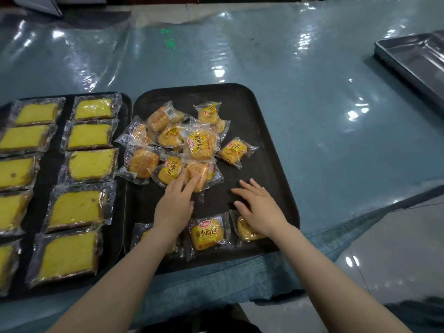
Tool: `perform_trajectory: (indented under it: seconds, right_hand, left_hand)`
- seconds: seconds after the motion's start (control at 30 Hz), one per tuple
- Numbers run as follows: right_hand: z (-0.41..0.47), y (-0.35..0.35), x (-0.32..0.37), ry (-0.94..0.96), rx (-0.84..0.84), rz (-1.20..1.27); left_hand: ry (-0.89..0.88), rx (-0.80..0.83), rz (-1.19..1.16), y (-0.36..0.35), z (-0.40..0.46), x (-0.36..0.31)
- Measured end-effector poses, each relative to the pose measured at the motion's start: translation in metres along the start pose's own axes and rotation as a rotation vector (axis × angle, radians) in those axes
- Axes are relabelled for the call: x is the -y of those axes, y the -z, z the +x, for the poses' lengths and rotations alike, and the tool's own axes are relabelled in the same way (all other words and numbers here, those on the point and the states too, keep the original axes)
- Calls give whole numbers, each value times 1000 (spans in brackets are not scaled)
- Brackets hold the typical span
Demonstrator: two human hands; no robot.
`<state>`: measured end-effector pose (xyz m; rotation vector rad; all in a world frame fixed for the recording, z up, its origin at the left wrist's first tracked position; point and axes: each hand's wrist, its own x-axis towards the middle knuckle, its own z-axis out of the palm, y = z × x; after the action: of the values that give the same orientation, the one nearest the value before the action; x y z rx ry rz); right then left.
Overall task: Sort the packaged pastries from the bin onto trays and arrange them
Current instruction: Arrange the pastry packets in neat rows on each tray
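The left hand (174, 205) reaches over the dark tray (262, 131) with fingers straight, its fingertips resting on the nearest packets of a loose heap of small wrapped buns (177, 143); it grips nothing. The right hand (259, 207) lies flat and spread, palm down, over the bare middle of the same tray, holding nothing. Along the tray's near edge sits a row of three bun packets: one partly hidden under the left wrist, a middle packet (207, 234), and one under the right wrist. To the left, a second dark tray (60, 162) carries two columns of wrapped yellow cake slices (91, 164). Both trays rest on a worktop (312, 80) covered in shiny plastic film. A metal tray (413, 61) lies at the far right.
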<state>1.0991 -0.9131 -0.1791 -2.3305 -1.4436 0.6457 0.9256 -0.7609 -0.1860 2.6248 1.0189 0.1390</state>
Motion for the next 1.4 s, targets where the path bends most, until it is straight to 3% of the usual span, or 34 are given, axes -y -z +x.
perform_trajectory:
  seconds: [0.2, 0.33, 0.47, 0.6, 0.73, 0.83, 0.9, 1.1, 1.27, 1.33, 1.4]
  right_hand:
    - [15, 0, 7, 14, -15, 49]
    - [30, 3, 22, 94, -136, 57]
    - [51, 8, 46, 273, -261, 7]
    - [73, 11, 64, 361, -121, 106]
    - [84, 2, 90, 272, 54, 315]
    - [92, -6, 103, 166, 110, 507]
    - [96, -9, 108, 127, 138, 551]
    - [98, -16, 110, 121, 221, 580]
    - [98, -8, 124, 250, 265, 605]
    - [101, -5, 131, 256, 191, 624]
    - [102, -5, 134, 135, 134, 808]
  left_hand:
    - [-11, -176, -158, 1, 1, 14]
    - [44, -164, -192, 4, -1, 13]
    - [98, -132, -508, 17, -1, 3]
    - [234, -158, -722, 38, -8, 15]
    - [379, -210, -1003, 56, -23, 34]
    - [370, -205, -980, 62, -28, 41]
    - [468, -256, -936, 61, -29, 47]
    - [784, -242, -1255, 61, -32, 61]
    - [614, -198, -1061, 70, -32, 64]
    - [565, -219, -1155, 71, -30, 59]
    - [589, -222, -1277, 69, -30, 55]
